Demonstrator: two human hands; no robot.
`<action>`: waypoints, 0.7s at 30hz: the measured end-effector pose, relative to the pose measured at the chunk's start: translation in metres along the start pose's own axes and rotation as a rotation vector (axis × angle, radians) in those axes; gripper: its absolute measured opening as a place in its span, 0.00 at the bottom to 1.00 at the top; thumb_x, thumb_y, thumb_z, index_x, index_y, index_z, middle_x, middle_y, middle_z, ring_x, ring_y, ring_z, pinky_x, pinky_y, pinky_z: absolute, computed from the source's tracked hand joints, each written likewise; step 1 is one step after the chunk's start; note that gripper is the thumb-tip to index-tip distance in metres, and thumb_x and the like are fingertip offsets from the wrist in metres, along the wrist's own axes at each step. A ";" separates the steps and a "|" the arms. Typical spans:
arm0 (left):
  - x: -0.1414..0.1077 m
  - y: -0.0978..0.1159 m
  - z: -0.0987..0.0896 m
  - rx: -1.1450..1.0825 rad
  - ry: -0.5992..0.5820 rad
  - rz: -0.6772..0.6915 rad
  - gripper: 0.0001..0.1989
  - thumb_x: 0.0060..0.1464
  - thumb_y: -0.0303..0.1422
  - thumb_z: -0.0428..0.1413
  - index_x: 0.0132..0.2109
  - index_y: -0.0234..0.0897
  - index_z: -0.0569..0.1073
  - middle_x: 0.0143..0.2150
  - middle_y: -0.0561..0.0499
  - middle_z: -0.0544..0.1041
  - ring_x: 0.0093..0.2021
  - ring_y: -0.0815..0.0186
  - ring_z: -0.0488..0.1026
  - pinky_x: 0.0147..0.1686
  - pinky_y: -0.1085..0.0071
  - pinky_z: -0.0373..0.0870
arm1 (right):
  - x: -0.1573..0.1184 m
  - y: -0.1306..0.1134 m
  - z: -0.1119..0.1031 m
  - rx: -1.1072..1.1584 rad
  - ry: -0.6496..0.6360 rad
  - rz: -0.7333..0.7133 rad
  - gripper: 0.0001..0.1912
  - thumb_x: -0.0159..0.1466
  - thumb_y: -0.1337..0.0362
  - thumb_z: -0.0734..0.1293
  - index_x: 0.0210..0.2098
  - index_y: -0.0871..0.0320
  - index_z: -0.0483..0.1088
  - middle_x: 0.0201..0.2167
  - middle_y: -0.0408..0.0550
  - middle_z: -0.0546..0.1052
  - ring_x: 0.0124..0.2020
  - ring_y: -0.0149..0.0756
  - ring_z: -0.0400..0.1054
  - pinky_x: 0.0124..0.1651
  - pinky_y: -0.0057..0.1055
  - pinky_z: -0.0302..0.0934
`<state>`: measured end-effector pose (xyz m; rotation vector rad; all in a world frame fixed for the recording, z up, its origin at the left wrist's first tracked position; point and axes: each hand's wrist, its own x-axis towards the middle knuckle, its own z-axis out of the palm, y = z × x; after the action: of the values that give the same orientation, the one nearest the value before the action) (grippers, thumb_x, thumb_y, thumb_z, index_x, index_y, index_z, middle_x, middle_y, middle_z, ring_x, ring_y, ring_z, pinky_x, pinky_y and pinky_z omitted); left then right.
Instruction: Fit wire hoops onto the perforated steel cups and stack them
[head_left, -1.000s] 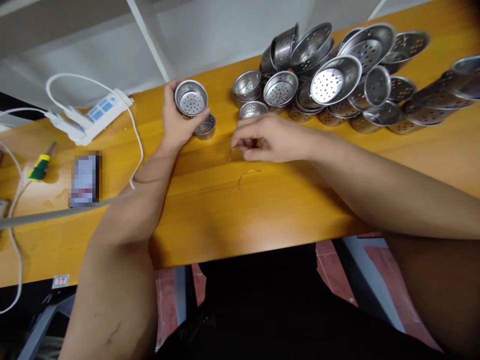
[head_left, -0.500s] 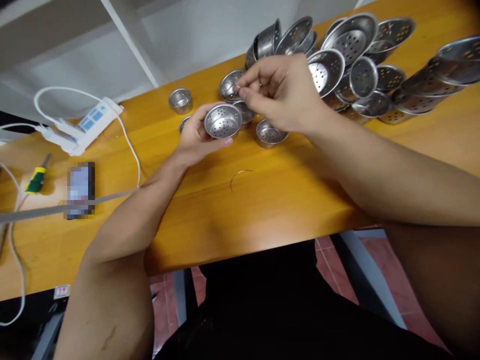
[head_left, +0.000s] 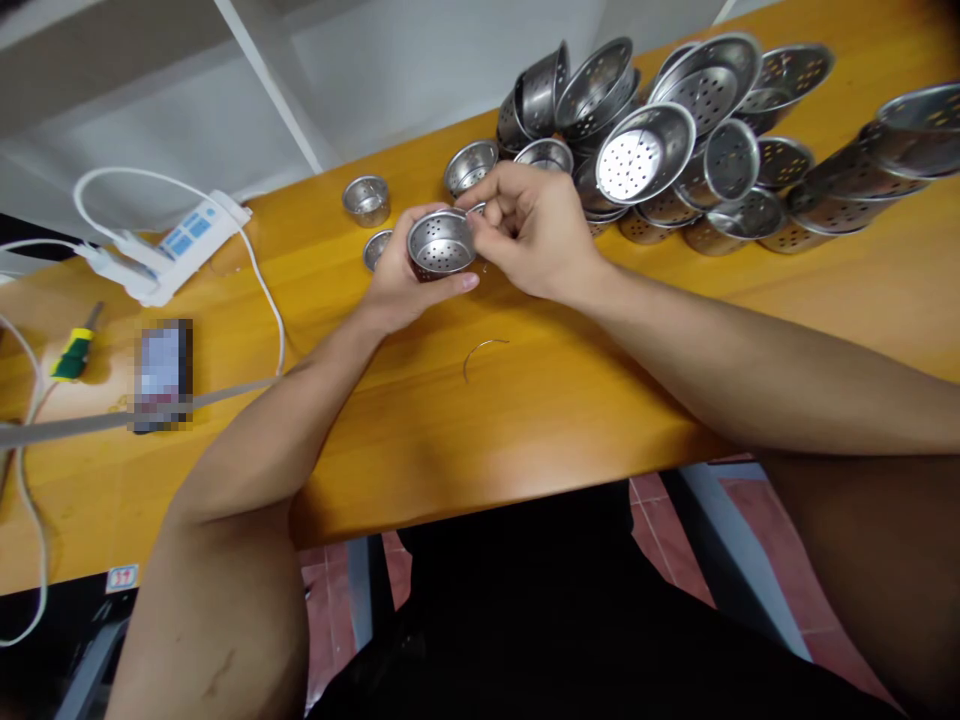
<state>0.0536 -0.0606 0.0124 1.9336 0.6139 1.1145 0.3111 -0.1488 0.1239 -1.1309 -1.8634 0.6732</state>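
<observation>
Held a perforated metal cup (head_left: 442, 243) in the left hand (head_left: 401, 280), above the wooden table (head_left: 420, 430) and near the middle of the view, mouth upward. Curved the left fingers around its far left side and stretched the thumb along the near side. Pinched the thumb and forefinger of the right hand (head_left: 531, 230) together at the cup's right rim, on a thin wire (head_left: 485, 268) mostly hidden by the fingers. Could not tell contact between wire and cup from a narrow gap. Saw a separate curved wire (head_left: 475, 349) on the table, nearer the body. Saw a small cup (head_left: 366, 202) upright beyond the left hand, and a second cup (head_left: 377, 250) partly hidden by it. Saw another cup (head_left: 471, 170) just past the right fingertips, and a further cup (head_left: 545, 157) partly covered by the right hand. To the right, had a pile of cups (head_left: 628, 165), many tilted or nested, and farthest right a leaning stack (head_left: 855, 190). To the left, had a white power strip (head_left: 184, 240) with plugged-in cables (head_left: 266, 300), a blurred phone-like device (head_left: 161, 375), and a tool with a green-and-yellow handle (head_left: 73, 355). Saw a numbered label (head_left: 122, 578) at the table's front edge, and red floor tiles (head_left: 330, 620) below.
</observation>
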 end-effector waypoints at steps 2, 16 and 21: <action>0.001 -0.003 0.000 -0.018 0.017 0.007 0.65 0.42 0.77 0.88 0.76 0.55 0.75 0.72 0.45 0.87 0.76 0.37 0.88 0.75 0.37 0.87 | 0.002 0.002 -0.002 0.007 0.004 -0.024 0.14 0.85 0.46 0.78 0.54 0.48 0.82 0.34 0.43 0.75 0.38 0.45 0.68 0.45 0.45 0.68; 0.000 0.004 0.004 -0.035 -0.011 -0.051 0.61 0.45 0.79 0.86 0.74 0.55 0.77 0.72 0.46 0.85 0.78 0.36 0.86 0.77 0.36 0.87 | 0.003 0.007 -0.008 -0.094 0.012 -0.027 0.05 0.78 0.61 0.75 0.49 0.50 0.86 0.35 0.47 0.79 0.38 0.49 0.73 0.45 0.45 0.73; 0.000 -0.012 0.003 -0.028 -0.012 0.028 0.60 0.48 0.78 0.85 0.77 0.58 0.75 0.72 0.46 0.84 0.76 0.39 0.87 0.75 0.39 0.89 | 0.001 0.004 -0.008 -0.112 0.001 -0.021 0.07 0.81 0.60 0.74 0.52 0.51 0.87 0.37 0.48 0.80 0.40 0.50 0.75 0.47 0.46 0.73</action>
<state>0.0561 -0.0551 0.0020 1.9296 0.5636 1.1218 0.3201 -0.1457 0.1252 -1.1811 -1.9297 0.5618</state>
